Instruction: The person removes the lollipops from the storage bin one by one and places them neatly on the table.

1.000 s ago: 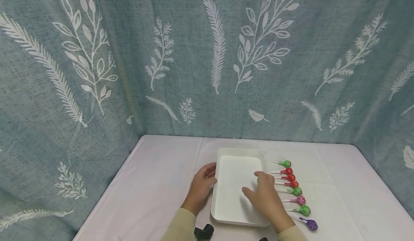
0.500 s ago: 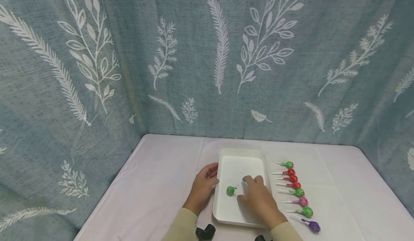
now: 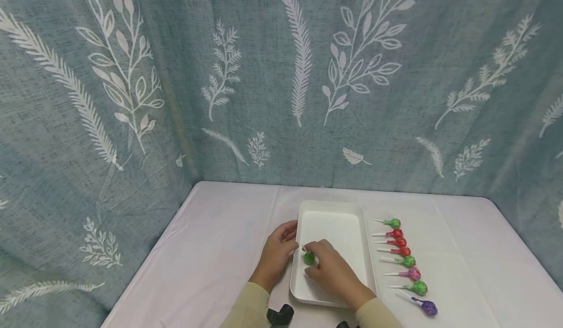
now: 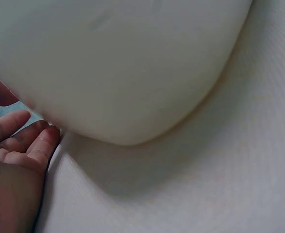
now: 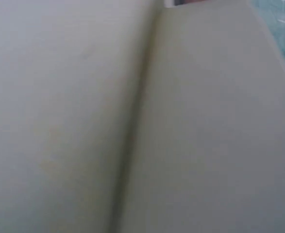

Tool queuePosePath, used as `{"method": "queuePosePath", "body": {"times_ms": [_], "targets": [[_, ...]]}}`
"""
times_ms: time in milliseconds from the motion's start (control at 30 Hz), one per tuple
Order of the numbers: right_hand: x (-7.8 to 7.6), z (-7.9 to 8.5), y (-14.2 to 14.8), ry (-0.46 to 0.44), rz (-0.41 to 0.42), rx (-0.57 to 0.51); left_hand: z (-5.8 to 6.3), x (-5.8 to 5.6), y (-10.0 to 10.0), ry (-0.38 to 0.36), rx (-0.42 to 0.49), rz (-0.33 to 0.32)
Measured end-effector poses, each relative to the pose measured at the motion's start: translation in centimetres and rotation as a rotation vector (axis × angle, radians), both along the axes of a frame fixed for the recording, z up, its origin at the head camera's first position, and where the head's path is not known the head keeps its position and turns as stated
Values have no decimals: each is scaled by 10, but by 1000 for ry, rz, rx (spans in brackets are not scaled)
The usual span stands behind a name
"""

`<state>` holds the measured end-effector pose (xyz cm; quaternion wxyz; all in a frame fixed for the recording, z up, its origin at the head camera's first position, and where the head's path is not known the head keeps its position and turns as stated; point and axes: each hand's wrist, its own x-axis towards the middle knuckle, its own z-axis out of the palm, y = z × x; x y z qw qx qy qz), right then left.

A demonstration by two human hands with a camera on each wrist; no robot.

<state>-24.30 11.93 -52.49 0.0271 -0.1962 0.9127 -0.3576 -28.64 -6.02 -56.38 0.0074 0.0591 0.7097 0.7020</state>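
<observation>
A green-wrapped lollipop lies in the left part of the shallow white tray. My right hand reaches over the tray to it, index fingertip at its far side and thumb a little apart on the near side. No firm pinch shows. My left hand holds the tray's left side, its thumb at the rim. In the left wrist view the curled fingers touch the tray's outer wall. The right wrist view shows only blurred tray wall, with the hand almost out of sight.
Right of the tray, several lollipops lie in a column, sticks pointing left: a green one at the far end, red ones, a pink one and a purple one nearest. A patterned curtain stands behind the table.
My right hand has moved left across the tray to the green lollipop. That lollipop, hidden a second ago, has shifted slightly left and turned. The left hand stays at the tray.
</observation>
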Motion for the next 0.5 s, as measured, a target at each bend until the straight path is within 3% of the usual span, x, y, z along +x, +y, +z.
{"method": "queuePosePath", "body": {"times_ms": [200,500], "targets": [[-2,-8,2,3,17,-40,1,1,1,1,-3,-4],[-4,-9,3,-77,-90,-200,1,1,0,1,-23,16]]}}
